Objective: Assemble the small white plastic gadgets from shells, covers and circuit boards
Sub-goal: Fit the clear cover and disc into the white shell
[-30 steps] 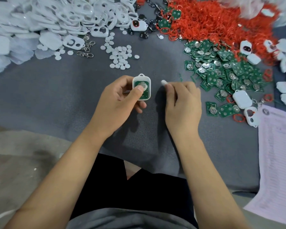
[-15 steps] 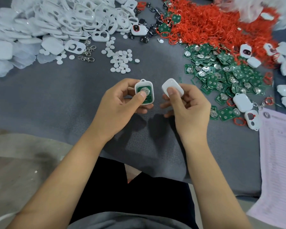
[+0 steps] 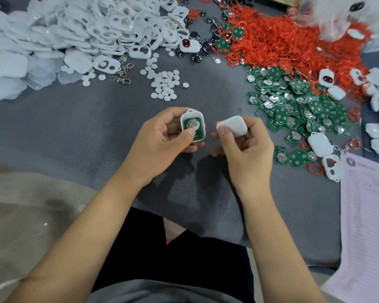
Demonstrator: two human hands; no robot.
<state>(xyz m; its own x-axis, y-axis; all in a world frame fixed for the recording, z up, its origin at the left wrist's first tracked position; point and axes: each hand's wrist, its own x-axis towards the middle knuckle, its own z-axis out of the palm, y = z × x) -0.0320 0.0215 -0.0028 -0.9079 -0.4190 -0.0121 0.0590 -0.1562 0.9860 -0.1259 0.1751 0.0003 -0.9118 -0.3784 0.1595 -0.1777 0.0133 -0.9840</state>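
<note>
My left hand (image 3: 160, 142) grips a small white shell (image 3: 193, 125) with a green circuit board and a round silver cell seated inside it; the thumb presses on the board's lower edge. Just to its right, my right hand (image 3: 245, 147) pinches a plain white cover (image 3: 233, 126) between thumb and fingers, tilted, a short gap away from the shell. Both are held above the grey cloth (image 3: 96, 132).
White shells and covers (image 3: 74, 33) are heaped at the back left, with small white discs (image 3: 164, 84) and metal clasps (image 3: 122, 73) nearby. Red rings (image 3: 293, 44) and green circuit boards (image 3: 293, 106) lie at the right. Finished gadgets (image 3: 319, 144) and a printed sheet (image 3: 368, 215) sit far right.
My right hand lifted the white cover off the cloth and turned it flat side up beside the shell. My left hand kept its hold on the shell with the board.
</note>
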